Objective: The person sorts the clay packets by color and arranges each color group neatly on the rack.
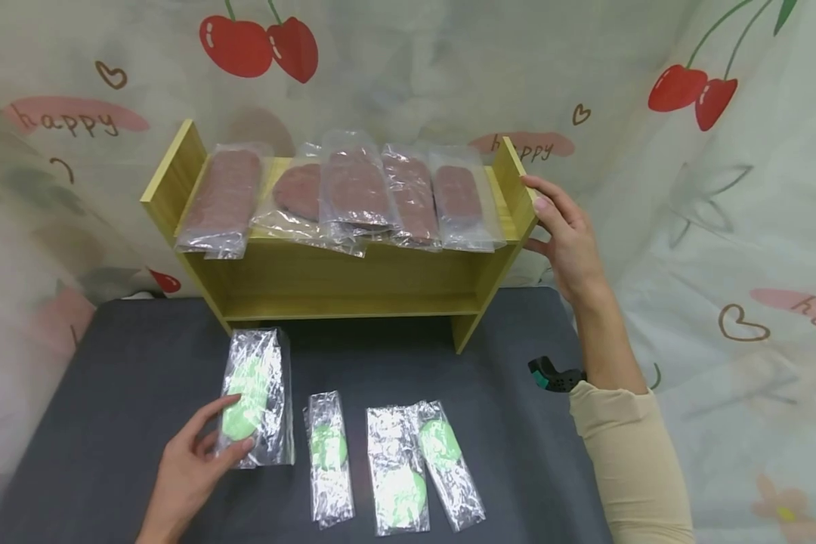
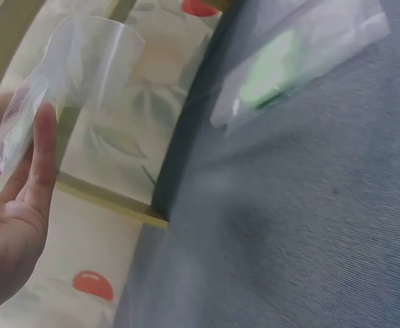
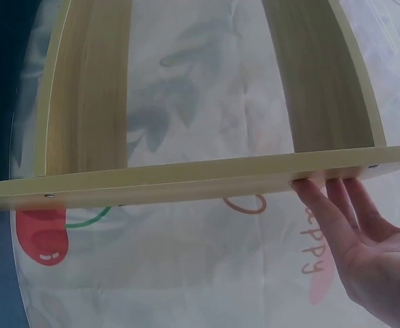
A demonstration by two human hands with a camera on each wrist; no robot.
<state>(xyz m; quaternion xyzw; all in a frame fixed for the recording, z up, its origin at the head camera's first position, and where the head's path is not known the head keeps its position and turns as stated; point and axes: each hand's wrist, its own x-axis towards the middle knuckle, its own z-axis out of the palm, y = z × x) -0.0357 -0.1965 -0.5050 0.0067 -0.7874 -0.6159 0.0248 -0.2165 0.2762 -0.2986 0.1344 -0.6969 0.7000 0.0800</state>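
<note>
Four clear packets with pale green round pads lie on the dark grey table [image 1: 109, 363]. My left hand [image 1: 238, 423] pinches the leftmost green packet [image 1: 258, 385] at its near end, between thumb and fingers. In the left wrist view the left hand [image 2: 22, 178] holds that clear packet [image 2: 83, 61] lifted off the cloth, and another green packet [image 2: 288, 61] lies beyond it. My right hand [image 1: 537, 219] rests on the right side panel of the wooden shelf [image 1: 353, 272]. In the right wrist view its straight fingers [image 3: 323, 205] touch the shelf's board edge [image 3: 186, 181].
Several clear bags of brown pads [image 1: 353, 193] lie in a row on the shelf top. The other green packets [image 1: 329, 461] [image 1: 397, 476] [image 1: 449, 461] lie near the table's front edge. A cherry-print curtain [image 1: 721, 189] hangs behind and to both sides. The lower shelf bay is open.
</note>
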